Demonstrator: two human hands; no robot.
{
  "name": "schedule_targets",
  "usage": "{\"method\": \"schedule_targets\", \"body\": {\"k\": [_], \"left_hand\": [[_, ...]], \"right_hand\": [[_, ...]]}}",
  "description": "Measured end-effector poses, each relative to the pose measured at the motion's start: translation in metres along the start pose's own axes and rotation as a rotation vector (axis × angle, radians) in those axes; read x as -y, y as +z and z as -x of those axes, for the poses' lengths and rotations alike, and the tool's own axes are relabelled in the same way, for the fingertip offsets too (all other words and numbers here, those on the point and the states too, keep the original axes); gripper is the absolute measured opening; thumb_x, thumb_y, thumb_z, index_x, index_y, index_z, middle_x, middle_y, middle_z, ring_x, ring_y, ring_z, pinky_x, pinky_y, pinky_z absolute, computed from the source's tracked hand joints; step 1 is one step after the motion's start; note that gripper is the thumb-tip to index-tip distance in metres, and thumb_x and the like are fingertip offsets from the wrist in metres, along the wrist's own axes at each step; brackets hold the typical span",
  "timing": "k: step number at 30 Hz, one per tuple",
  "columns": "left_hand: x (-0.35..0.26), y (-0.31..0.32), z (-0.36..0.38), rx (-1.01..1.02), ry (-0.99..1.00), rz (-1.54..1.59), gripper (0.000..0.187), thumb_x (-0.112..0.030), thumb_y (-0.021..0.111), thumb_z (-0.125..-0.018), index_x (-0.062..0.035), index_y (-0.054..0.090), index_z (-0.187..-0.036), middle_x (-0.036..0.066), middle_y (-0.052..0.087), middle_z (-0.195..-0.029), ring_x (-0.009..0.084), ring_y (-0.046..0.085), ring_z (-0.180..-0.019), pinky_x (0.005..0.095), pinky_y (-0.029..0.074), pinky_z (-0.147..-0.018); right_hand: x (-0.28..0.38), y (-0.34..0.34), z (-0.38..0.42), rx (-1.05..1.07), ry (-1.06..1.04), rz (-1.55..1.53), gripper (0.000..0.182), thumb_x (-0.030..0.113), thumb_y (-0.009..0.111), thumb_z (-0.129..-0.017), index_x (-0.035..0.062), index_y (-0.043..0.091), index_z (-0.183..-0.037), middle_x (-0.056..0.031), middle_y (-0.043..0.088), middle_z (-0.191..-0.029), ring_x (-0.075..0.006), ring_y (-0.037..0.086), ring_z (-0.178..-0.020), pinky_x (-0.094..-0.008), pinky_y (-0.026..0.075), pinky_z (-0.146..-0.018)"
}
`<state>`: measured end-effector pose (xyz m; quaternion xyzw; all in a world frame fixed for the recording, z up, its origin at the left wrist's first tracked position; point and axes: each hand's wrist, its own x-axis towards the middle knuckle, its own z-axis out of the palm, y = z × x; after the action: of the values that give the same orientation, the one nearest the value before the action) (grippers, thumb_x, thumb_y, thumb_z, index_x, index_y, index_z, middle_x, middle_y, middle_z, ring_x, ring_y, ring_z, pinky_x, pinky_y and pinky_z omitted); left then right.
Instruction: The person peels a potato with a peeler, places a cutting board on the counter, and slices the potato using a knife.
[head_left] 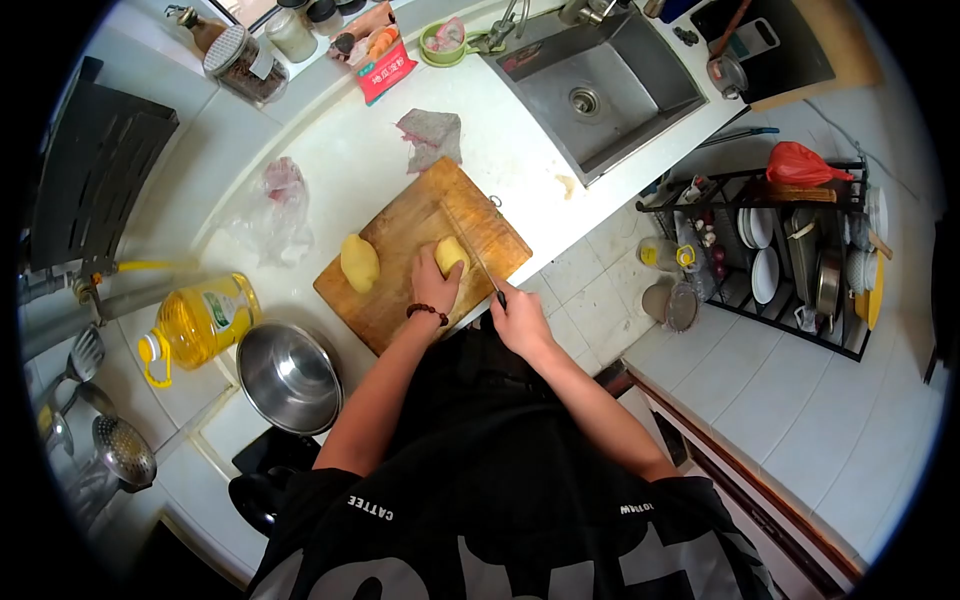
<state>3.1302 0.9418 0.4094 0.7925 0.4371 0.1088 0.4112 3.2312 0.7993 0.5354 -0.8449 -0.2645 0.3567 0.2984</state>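
Note:
On the wooden cutting board (400,217), my left hand (436,283) is closed over a peeled potato (452,254), pressing it to the wood. A beaded bracelet (427,314) circles that wrist. My right hand (521,319) grips the black handle of a kitchen knife (470,242). Its blade runs along the right side of the held potato, pointing to the far edge of the board. A second peeled potato (360,263) lies whole on the board's left part, apart from both hands.
Left of the board stand a steel bowl (290,378) and a big bottle of cooking oil (205,320). A crumpled plastic bag (276,215) and a grey cloth (431,136) lie behind it. The sink (600,90) is at the back right, a dish rack (780,255) farther right.

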Motion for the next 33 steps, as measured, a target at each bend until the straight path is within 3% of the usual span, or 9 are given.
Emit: {"method": "schedule_targets", "body": {"k": [4,6,10,12,19,22,27,33], "left_hand": [[-0.017,-0.012,0.002,-0.070,0.036,-0.107,0.047,-0.020,0.075,-0.092,-0.0055,0.056,-0.132,0.022,0.054,-0.123,0.0423,0.062,-0.106,0.0477,0.052,-0.089],[-0.021,-0.018,-0.002,0.052,0.050,-0.156,0.039,-0.024,0.067,-0.096,-0.0058,0.054,-0.129,0.023,0.053,-0.123,0.0448,0.060,-0.109,0.0525,0.051,-0.088],[-0.026,-0.021,-0.005,0.053,0.134,-0.209,0.034,-0.020,0.067,-0.095,-0.0062,0.055,-0.123,0.022,0.052,-0.120,0.0441,0.060,-0.106,0.0517,0.052,-0.085],[-0.027,-0.019,-0.007,0.096,0.084,-0.189,0.041,-0.010,0.070,-0.091,-0.0017,0.049,-0.126,0.025,0.051,-0.117,0.0465,0.059,-0.104,0.0517,0.051,-0.086],[-0.010,-0.007,-0.012,0.104,0.077,-0.101,0.041,-0.006,0.067,-0.091,-0.0007,0.048,-0.127,0.027,0.051,-0.118,0.0489,0.056,-0.109,0.0521,0.050,-0.090],[0.001,0.003,-0.014,0.095,0.051,-0.080,0.040,-0.007,0.067,-0.092,-0.0018,0.049,-0.127,0.027,0.053,-0.119,0.0478,0.055,-0.111,0.0509,0.048,-0.094],[-0.008,-0.007,-0.014,0.127,0.063,-0.010,0.052,-0.014,0.080,-0.085,-0.0041,0.049,-0.126,0.023,0.055,-0.120,0.0430,0.053,-0.116,0.0474,0.046,-0.099],[-0.024,-0.007,-0.008,0.093,0.021,-0.008,0.059,-0.020,0.083,-0.083,-0.0045,0.049,-0.128,0.021,0.053,-0.124,0.0434,0.053,-0.117,0.0477,0.048,-0.097]], "right_hand": [[0.001,0.007,0.002,0.019,0.018,0.021,0.041,0.008,0.063,-0.094,0.0040,0.062,-0.135,-0.0316,0.070,-0.088,-0.0519,0.068,-0.087,-0.0560,0.056,-0.084],[0.002,0.011,0.003,0.021,-0.001,0.053,0.040,0.009,0.064,-0.094,0.0045,0.063,-0.134,-0.0337,0.069,-0.090,-0.0519,0.067,-0.088,-0.0580,0.055,-0.084],[0.000,0.017,0.002,0.038,0.015,0.050,0.040,0.010,0.063,-0.094,0.0047,0.062,-0.134,-0.0354,0.068,-0.090,-0.0521,0.067,-0.089,-0.0590,0.055,-0.083],[0.000,0.019,0.003,0.033,-0.026,0.087,0.042,0.012,0.063,-0.095,0.0055,0.061,-0.137,-0.0352,0.068,-0.091,-0.0523,0.067,-0.089,-0.0592,0.055,-0.082],[0.000,0.021,0.005,0.048,0.015,0.070,0.045,0.013,0.064,-0.095,0.0066,0.060,-0.140,-0.0351,0.069,-0.093,-0.0522,0.068,-0.090,-0.0597,0.055,-0.083],[-0.003,0.021,0.005,0.016,-0.019,0.068,0.043,0.013,0.063,-0.095,0.0063,0.061,-0.138,-0.0350,0.069,-0.093,-0.0522,0.068,-0.090,-0.0595,0.055,-0.083],[-0.003,0.014,0.004,-0.014,0.063,0.045,0.040,0.012,0.063,-0.095,0.0057,0.064,-0.134,-0.0355,0.069,-0.092,-0.0523,0.067,-0.091,-0.0586,0.055,-0.085],[-0.005,0.006,0.005,-0.007,0.064,0.054,0.038,0.011,0.063,-0.095,0.0058,0.064,-0.133,-0.0349,0.068,-0.088,-0.0516,0.068,-0.090,-0.0585,0.055,-0.084]]}}
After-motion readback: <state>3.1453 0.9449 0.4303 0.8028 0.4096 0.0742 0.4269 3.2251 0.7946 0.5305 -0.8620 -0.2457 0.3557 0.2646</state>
